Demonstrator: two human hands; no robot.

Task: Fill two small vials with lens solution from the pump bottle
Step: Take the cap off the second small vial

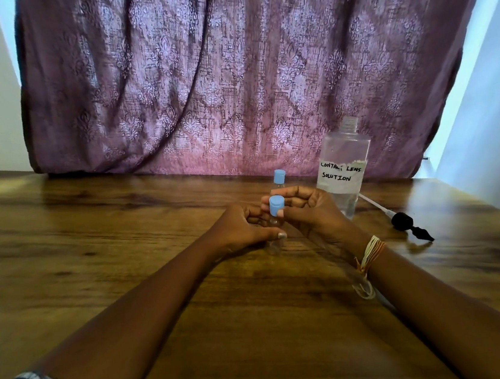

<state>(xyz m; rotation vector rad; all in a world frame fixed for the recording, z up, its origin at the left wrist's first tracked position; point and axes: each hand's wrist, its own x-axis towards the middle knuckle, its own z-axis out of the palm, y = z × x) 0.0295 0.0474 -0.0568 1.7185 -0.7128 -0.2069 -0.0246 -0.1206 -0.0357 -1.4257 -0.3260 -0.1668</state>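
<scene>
A small clear vial (274, 220) with a blue cap (276, 205) stands between my hands at the table's middle. My left hand (244, 228) grips the vial's body. My right hand (304, 209) pinches the blue cap with thumb and fingers. A second blue-capped vial (279, 181) stands just behind, partly hidden by my fingers. The clear bottle (342, 171), labelled "contact lens solution", stands open to the right with liquid in its lower part. Its black pump head (411, 227) with the white tube lies on the table to the right of my right hand.
A wooden table (122, 236) carries everything. A purple patterned curtain (227, 66) hangs right behind its far edge. My right wrist wears thread bracelets (371, 253).
</scene>
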